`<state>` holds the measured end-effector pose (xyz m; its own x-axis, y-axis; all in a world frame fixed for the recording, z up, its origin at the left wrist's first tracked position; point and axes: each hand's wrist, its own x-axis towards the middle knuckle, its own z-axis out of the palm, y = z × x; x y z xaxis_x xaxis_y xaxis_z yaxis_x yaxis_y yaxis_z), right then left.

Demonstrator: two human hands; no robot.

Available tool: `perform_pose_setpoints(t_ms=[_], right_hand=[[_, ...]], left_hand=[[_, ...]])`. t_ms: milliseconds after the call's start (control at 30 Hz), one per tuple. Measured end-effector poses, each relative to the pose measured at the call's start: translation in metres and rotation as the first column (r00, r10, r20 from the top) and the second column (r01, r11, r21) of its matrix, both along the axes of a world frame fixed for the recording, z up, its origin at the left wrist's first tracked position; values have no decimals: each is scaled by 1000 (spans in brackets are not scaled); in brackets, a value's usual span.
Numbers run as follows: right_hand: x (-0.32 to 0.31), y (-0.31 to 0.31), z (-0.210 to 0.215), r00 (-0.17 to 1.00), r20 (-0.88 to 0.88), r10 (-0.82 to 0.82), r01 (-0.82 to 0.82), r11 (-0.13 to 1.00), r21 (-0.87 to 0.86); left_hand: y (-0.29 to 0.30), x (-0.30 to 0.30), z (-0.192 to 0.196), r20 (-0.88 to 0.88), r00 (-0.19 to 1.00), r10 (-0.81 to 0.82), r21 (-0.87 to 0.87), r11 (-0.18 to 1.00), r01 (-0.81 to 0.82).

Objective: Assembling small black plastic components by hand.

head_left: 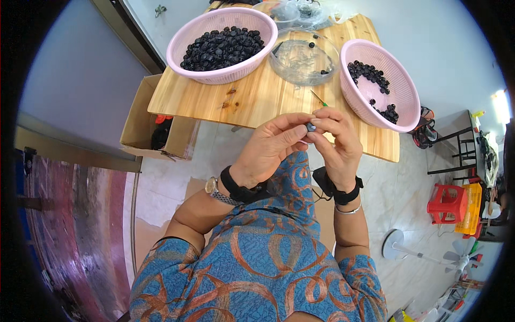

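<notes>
Both my hands meet in front of the table's near edge, pinching one small round black part (310, 127) between the fingertips. My left hand (276, 139) grips it from the left with thumb and forefinger. From the other side my right hand (339, 137) closes on it with thumb and fingers. A pink basket (265, 22) heaped with small black parts (225, 48) stands at the far left. Another pink basket (412, 102), holding fewer black parts (370, 74), is at the right. Between them sits a clear round container (300, 75) with a few black pieces inside.
A thin tool with a green handle (322, 102) lies on the wooden table (201, 104) just beyond my hands. Clear plastic bags (308, 13) are at the back. On the floor stand a cardboard box (182, 140) at left, a red stool (446, 203) and a fan (394, 244) at right.
</notes>
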<state>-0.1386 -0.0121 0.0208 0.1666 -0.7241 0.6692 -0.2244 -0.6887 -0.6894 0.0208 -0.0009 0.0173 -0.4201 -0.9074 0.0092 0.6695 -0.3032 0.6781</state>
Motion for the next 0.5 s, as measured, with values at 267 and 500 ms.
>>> perform_pose_setpoints(t_ms=[267, 500], right_hand=[[-8, 2, -3, 846, 514, 144, -302, 923, 240], [-16, 5, -9, 806, 581, 116, -361, 874, 325]], left_hand=[[2, 3, 6, 4, 1000, 5, 5, 1000, -5], [-1, 5, -2, -42, 999, -12, 20, 1000, 13]])
